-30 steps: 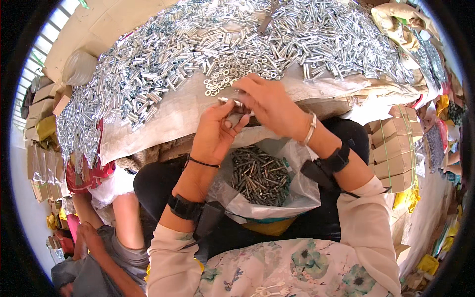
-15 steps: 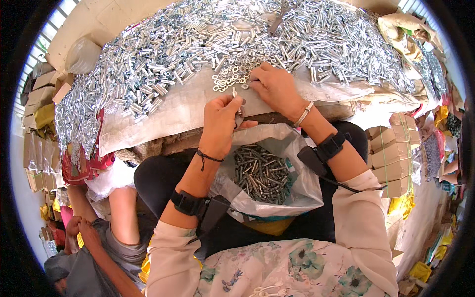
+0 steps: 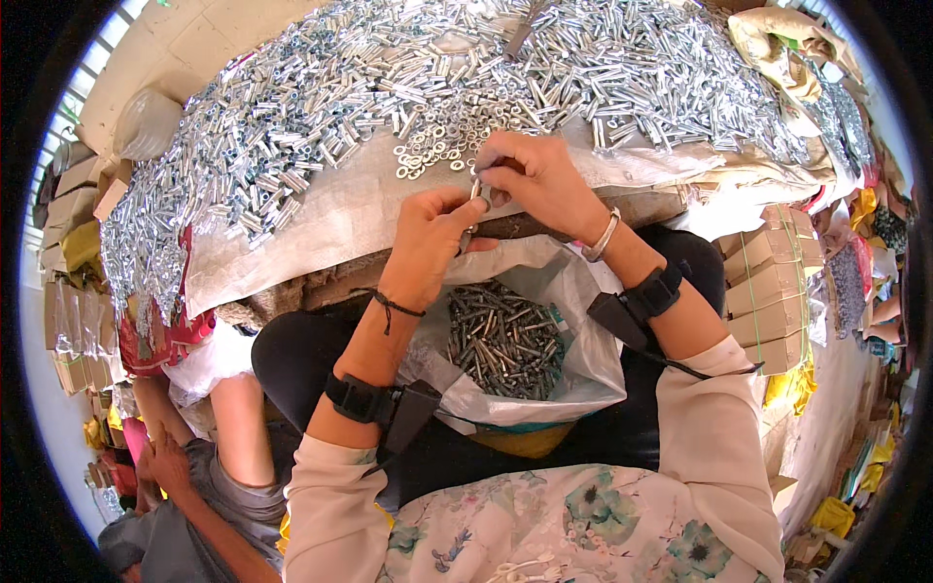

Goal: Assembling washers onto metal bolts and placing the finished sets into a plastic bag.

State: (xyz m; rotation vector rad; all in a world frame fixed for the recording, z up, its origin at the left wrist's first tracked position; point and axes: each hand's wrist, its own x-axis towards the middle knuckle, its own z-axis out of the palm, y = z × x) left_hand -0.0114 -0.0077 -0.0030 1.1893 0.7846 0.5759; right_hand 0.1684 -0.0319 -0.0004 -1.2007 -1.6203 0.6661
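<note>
Upright in my left hand (image 3: 424,238) is a metal bolt (image 3: 475,190), pinched between thumb and fingers so that its upper end sticks out. My right hand (image 3: 544,185) is closed in a pinch right at that end; whatever its fingertips hold is hidden. Just beyond the hands, flat washers (image 3: 416,157) lie in a loose patch on the pale sheet (image 3: 330,209). Below them, in my lap, an opened white plastic sack (image 3: 593,364) contains many dark metal bolts (image 3: 505,340).
Silvery metal sleeves (image 3: 262,146) cover much of the work surface. A dark flat bar (image 3: 525,34) rests among the far parts. Tied cardboard boxes (image 3: 768,291) are stacked at right. Another person's bare leg (image 3: 241,428) is close by on the left.
My right hand has drawn back from the washers to the tip of the bolt. My left hand still grips the bolt. The view has shifted slightly.
</note>
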